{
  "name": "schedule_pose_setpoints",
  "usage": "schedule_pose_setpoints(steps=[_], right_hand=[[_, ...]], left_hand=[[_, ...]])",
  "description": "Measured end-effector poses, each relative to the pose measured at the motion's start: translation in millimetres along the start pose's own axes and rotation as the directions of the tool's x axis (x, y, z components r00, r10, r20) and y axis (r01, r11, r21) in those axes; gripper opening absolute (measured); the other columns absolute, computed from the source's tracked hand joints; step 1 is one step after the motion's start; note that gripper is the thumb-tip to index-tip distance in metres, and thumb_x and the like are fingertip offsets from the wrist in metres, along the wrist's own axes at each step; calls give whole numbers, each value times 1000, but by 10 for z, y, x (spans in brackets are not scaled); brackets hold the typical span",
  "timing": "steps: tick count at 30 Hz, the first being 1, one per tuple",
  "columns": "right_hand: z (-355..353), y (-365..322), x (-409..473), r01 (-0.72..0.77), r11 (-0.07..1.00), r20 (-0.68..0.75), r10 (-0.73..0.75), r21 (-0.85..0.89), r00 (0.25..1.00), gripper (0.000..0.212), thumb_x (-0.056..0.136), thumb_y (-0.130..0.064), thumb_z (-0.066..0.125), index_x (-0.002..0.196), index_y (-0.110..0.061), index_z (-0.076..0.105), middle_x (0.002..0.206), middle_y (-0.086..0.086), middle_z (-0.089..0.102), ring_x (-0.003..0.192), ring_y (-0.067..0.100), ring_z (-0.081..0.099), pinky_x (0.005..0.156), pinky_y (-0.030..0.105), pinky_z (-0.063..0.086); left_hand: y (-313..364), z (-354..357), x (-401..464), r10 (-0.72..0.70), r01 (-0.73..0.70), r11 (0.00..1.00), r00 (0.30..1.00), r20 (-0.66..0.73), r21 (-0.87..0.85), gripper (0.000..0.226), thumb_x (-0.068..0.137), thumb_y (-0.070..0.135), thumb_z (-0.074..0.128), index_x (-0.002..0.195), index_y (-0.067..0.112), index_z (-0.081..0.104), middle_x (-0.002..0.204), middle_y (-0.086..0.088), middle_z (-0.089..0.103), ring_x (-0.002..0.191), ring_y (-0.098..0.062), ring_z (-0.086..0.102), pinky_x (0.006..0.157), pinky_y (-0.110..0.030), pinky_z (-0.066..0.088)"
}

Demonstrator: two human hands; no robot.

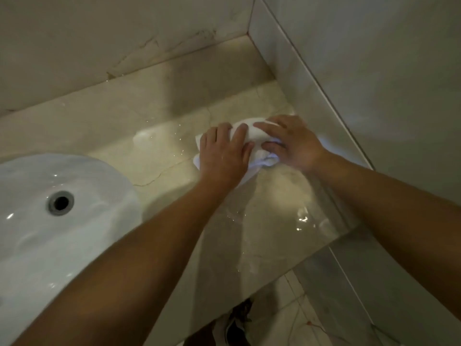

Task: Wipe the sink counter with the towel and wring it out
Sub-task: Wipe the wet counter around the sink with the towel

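My left hand [223,156] and right hand [291,142] both clutch the bunched white cloth towel [252,136] on the wet beige marble counter [162,146], near the right wall, well apart from the white ceramic sink [32,221].

The towel [252,136] lies on the table [174,136] under both hands, at two o'clock from the sink [37,221].

Two bare forearms are showing, with no sleeves, watch or rings on the left hand [223,156] or the right hand [294,143]. Below, a dark lace-up shoe with white side panels [238,320] is showing on one foot.
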State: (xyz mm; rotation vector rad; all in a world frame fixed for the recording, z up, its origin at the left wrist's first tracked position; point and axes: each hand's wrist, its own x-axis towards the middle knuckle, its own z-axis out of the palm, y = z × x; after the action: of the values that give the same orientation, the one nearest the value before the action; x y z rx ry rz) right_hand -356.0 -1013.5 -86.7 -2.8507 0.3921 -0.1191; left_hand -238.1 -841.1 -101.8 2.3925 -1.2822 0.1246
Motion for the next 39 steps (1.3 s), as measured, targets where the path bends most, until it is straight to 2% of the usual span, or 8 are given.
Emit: schedule_pose_setpoints(steps=[7,12,16,19,26,30,36,39], right_hand=[[-156,-164,-863,61,994,6,-60,-92,998,50,95,-46,46,138,-23,57,125,12,63,114,33,57,102,50,40],[-135,-56,-685,185,962,-26,-195,-203,981,47,96,-39,47,127,-8,64,106,20,66,91,39,64,89,47,47],[-85,23,-598,-40,992,-150,23,-116,988,50,93,-41,51,128,-9,65,106,22,68,89,42,66,82,48,53],[-89,-16,-678,-121,988,-162,105,-97,981,52,91,-45,49,130,-14,64,106,20,67,90,42,65,82,47,52],[19,-71,-1351,-177,980,-267,147,-92,952,47,93,-46,55,131,-18,63,105,16,65,89,40,62,79,49,51],[74,-177,-1642,-103,993,-290,80,-63,954,45,94,-40,56,133,-17,59,106,19,63,89,41,61,80,49,50],[115,-398,-1829,-17,1000,-165,14,-18,986,46,94,-43,51,133,-19,57,109,19,65,92,38,63,82,49,51],[-1,-394,-1695,-2,1000,-66,2,6,998,50,93,-46,47,135,-20,56,109,19,65,92,39,63,82,50,51]], left_hand=[[420,-38,-732,29,-28,999,1000,5,-18,41,93,43,50,118,16,65,111,-16,63,96,-33,58,84,-42,44],[283,-36,-508,132,-132,991,991,-7,-14,42,94,45,47,116,15,66,108,-16,64,93,-35,59,82,-41,44],[271,51,-76,181,-179,983,981,72,-38,46,94,47,43,120,16,65,114,-14,65,98,-36,60,89,-43,44],[274,62,-3,226,-217,973,967,121,-78,49,96,48,40,125,15,62,118,-15,64,101,-37,59,93,-44,43],[473,14,-308,317,-278,940,928,198,-199,49,93,47,42,125,16,63,114,-12,65,101,-34,60,93,-43,43],[560,-47,-675,318,-288,940,933,168,-183,46,96,46,45,124,15,63,114,-12,65,100,-31,60,91,-41,44],[566,-151,-1246,268,-260,959,962,60,-117,43,99,45,48,121,12,65,113,-15,65,98,-32,61,88,-43,47],[534,-146,-1236,245,-236,967,965,94,-100,44,99,44,50,124,11,62,114,-17,65,99,-35,61,89,-45,47]])
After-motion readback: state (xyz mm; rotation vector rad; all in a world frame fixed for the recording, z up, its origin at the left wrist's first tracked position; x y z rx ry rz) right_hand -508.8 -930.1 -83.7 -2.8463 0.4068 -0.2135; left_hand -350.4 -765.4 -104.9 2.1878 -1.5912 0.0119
